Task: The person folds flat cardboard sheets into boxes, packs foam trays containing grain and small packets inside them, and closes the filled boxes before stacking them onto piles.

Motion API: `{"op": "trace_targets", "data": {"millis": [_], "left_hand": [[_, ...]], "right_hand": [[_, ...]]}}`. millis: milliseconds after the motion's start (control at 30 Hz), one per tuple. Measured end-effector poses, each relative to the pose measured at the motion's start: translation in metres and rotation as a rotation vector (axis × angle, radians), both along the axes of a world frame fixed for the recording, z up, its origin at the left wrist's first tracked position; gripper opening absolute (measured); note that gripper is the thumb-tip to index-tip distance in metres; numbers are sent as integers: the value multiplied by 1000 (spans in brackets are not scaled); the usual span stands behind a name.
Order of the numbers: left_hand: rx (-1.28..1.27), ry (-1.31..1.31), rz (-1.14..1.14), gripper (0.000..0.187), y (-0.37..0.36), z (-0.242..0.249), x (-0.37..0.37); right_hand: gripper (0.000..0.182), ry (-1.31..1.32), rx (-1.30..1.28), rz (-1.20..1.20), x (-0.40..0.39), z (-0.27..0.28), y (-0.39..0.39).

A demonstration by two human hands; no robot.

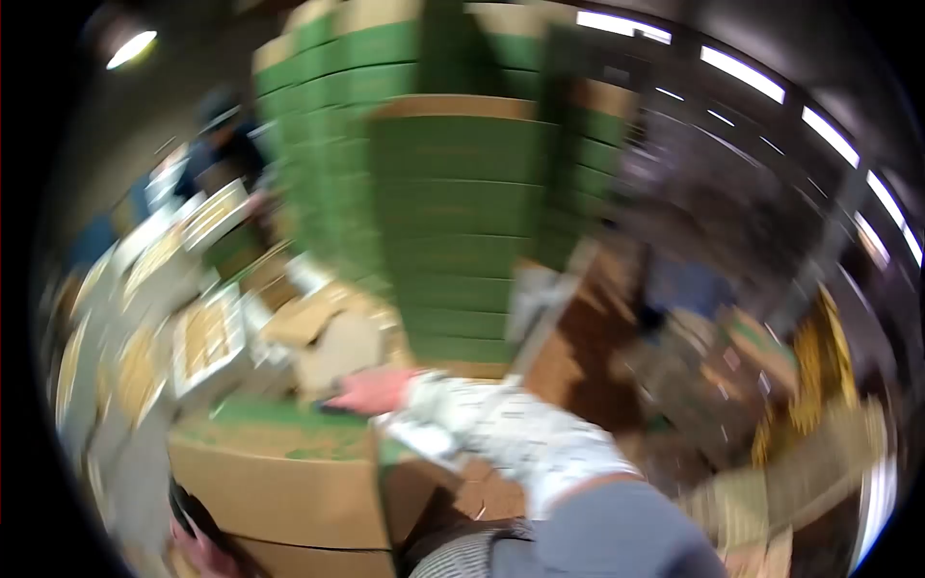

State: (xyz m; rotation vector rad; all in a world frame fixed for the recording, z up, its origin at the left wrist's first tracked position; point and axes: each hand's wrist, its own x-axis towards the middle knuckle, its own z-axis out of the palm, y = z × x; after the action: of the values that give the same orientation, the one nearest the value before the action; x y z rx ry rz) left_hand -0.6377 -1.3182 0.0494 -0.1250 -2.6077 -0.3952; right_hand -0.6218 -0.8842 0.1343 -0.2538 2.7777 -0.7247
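Note:
A brown cardboard box (279,486) with green patches on its top stands right in front of me. My right hand (374,390), in a pink glove with a dark tip, reaches across the far right part of its top. Motion smears the fingers, so I cannot make out whether they grip anything. Under that wrist lies a small white object (424,438), too blurred to name. My left hand (204,551), also in a pink glove with dark parts, is low at the box's left side, partly cut off by the view's edge. Its fingers are blurred against the cardboard.
Tall stacks of green boxes (458,212) rise straight ahead. At left are several white-edged trays (207,337) with pale yellowish contents and loose cardboard (337,342). A person (224,144) handles a tray behind them. Flattened cardboard (819,472) and yellow material (824,361) lie at right.

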Motion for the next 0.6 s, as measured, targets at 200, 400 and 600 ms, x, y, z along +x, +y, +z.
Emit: {"op": "trace_targets", "data": {"millis": [200,400,600], "left_hand": [[1357,-283,14,34,9,-102,81],[168,365,153,37,-28,-45,15],[2191,754,-56,74,-90,169,-166]], "right_hand": [[32,312,-100,632,8,33,-61],[34,192,317,883,-4,-17,-80],[39,182,179,794,-9,-15,-74]]}}
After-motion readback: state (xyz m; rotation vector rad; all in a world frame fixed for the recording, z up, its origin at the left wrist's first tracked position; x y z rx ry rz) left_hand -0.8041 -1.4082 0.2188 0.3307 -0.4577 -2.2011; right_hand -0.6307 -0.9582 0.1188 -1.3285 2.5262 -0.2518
